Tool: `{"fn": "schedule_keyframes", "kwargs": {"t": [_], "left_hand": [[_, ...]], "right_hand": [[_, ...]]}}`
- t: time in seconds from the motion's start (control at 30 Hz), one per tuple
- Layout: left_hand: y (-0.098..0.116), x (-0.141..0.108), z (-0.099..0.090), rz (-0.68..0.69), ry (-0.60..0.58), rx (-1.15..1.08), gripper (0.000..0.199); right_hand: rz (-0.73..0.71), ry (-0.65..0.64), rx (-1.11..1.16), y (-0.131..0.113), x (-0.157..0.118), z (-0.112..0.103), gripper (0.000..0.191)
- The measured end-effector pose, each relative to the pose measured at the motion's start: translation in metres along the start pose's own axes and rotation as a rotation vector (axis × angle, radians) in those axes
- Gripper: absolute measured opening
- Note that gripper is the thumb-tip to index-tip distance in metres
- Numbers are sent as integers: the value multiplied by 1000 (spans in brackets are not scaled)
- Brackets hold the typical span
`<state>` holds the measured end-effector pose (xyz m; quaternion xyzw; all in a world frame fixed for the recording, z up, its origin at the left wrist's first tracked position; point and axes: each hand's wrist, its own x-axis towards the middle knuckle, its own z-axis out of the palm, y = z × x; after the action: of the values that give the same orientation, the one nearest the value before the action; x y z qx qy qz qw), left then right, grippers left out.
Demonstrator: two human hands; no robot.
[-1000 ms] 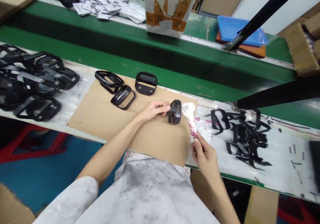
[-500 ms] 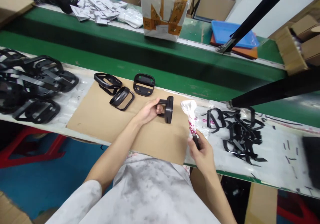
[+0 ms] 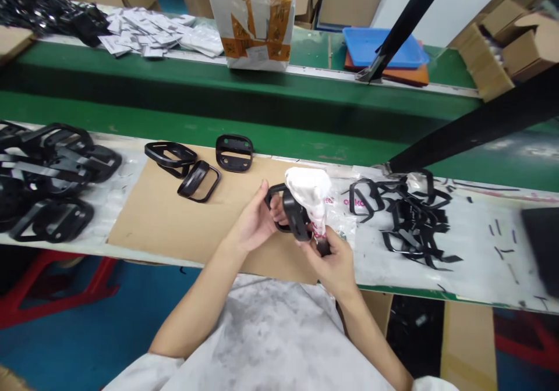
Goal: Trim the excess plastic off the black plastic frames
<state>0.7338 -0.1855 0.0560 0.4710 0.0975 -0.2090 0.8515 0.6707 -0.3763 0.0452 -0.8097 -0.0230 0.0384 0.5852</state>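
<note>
Hooking curled fingers into a black bracket (image 3: 296, 217), the L hand (image 3: 253, 222) is holding it above the cardboard sheet (image 3: 161, 228), thumb pointing up beside the loop. The R hand (image 3: 335, 264) is gripping the dark handle of a white-headed tool (image 3: 311, 198), whose wrapped head is overlapping the bracket in view; can't tell if they're touching. Main risk: bracket could be twisting or slipping, b/c the L thumb isn't visibly clamping it. R fingertips are sitting v. close to its lower edge, so they could be getting knocked or pinched. Wrap could also be snagging. If dropped, bracket could be hitting the three loose brackets (image 3: 192, 180) nearby, prob. scuffing.
</note>
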Motion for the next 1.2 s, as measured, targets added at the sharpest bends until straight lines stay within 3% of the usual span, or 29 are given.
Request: {"fn": "schedule_keyframes", "kwargs": {"t": [0.13, 0.33, 0.47, 0.53, 0.63, 0.7, 0.8, 0.9, 1.03, 1.2], "left_hand": [[1, -19, 2, 25, -4, -51, 53], [-3, -44, -14, 236, 62, 553, 36], [-5, -49, -18, 632, 329, 927, 47], [-7, -49, -16, 763, 248, 1083, 42], [-12, -43, -13, 672, -80, 1131, 18], [-17, -35, -16, 550, -162, 1070, 19], [-23, -18, -31, 393, -30, 894, 39], [-20, 0, -53, 343, 120, 701, 57], [-8, 15, -71, 308, 77, 613, 59], [-9, 22, -69, 305, 14, 590, 58]], "right_hand": [[75, 53, 44, 13, 4, -6, 32], [133, 85, 146, 15, 1, -17, 40], [81, 100, 109, 7, 2, -19, 35], [96, 87, 112, 4, 4, -16, 35], [198, 15, 191, 2, 9, -10, 35], [269, -31, 281, 0, 13, -6, 40], [361, -75, 410, -2, 17, -6, 53], [430, -69, 476, 4, 14, -14, 48], [485, -127, 406, 23, 0, -30, 35], [446, -382, 274, 38, -18, -37, 39]]}}
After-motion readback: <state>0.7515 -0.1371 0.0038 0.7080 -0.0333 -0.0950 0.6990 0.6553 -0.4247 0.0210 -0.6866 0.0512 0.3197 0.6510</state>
